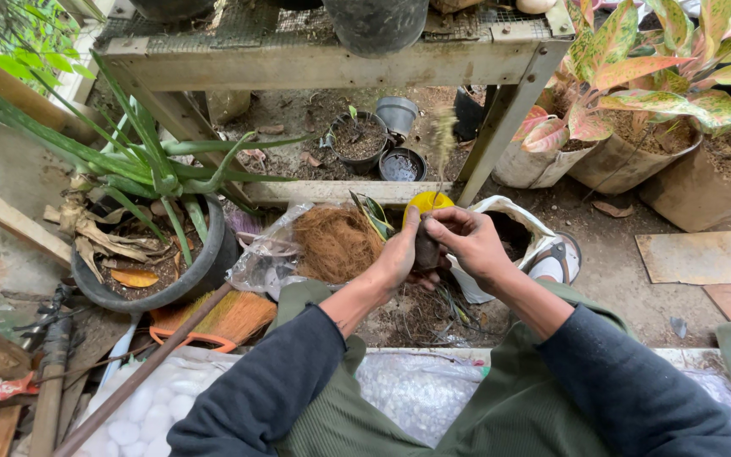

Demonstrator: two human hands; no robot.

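Timber offcuts and a rusty tool handle (51, 372) lie at the far left beside a weathered wall. Next to them a black pot (205, 271) holds a spiky aloe-like plant (137, 165), with dry brown leaves draped over its rim. A long rusty rod (141, 372) slants across an orange hand broom (230, 317) just below that pot, and a clear bag of white pebbles (141, 410) lies nearer the person.

Moving toward the middle, a clear plastic bag (268, 254) spills a mound of brown coconut fibre (336, 244). Just right of it, the left hand (395, 258) is curled around a small dark root clump (426, 250), gripping its left side. The right hand (467, 241) closes on the same clump from the right, fingers hooked over its top, so the clump sits between both hands, above the person's green-trousered knees. A thin stalk rises from it, blurred at its tip. Behind the hands peeks a yellow round object (429, 203), partly hidden.

A white sack (513, 224) with dark soil inside stands just right of the hands, and a sandalled foot (556, 258) shows beside it. Behind, under a wooden bench (315, 63), small black pots (361, 140) sit on bare earth. At far right, pink-and-green leafy plants (645, 68) grow in pale bags, with flat tiles (704, 258) on the ground.
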